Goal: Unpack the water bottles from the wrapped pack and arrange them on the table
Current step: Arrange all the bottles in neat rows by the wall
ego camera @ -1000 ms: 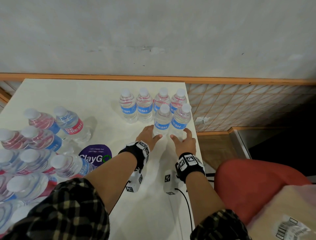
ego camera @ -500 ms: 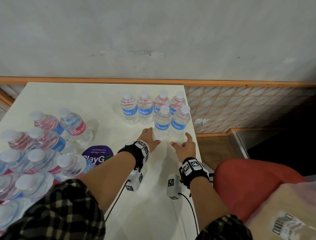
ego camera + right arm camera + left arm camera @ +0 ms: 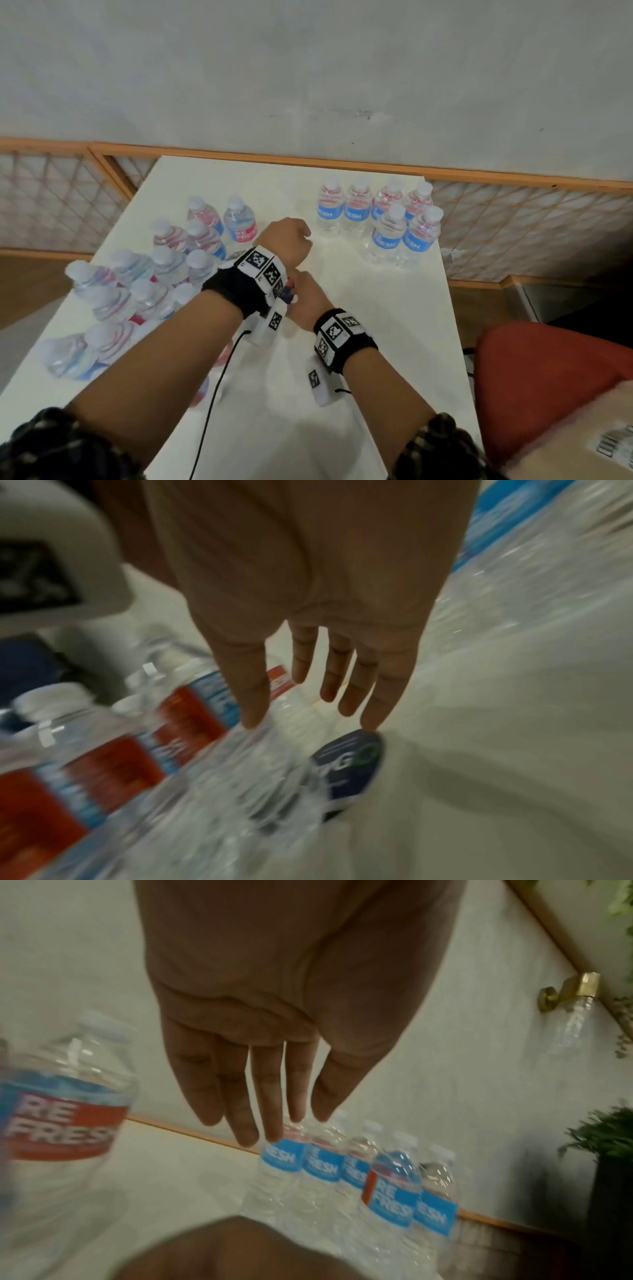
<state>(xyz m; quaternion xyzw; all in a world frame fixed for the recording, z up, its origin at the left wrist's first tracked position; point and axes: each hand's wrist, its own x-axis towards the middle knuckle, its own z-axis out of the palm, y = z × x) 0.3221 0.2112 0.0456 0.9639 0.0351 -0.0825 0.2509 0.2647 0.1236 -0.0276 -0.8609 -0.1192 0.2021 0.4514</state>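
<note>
Fingers [image 3: 253,1096] on our left hand [image 3: 286,240] and right hand [image 3: 308,301] hang straight, holding nothing; both have left the six arranged bottles [image 3: 380,219] far right on the desk [image 3: 394,325], swinging toward the wrapped pack [image 3: 137,281] on the left.

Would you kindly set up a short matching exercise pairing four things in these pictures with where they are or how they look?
Things:
1. arranged bottles
2. wrapped pack
3. left hand
4. round sticker

Descriptions:
A. dark blue, flat on the table beside the right hand's fingertips
B. standing upright in two rows at the far right corner
C. empty, fingers straight, above the table
D. crowded together at the table's left side

Pairs: 1-B, 2-D, 3-C, 4-A
</note>
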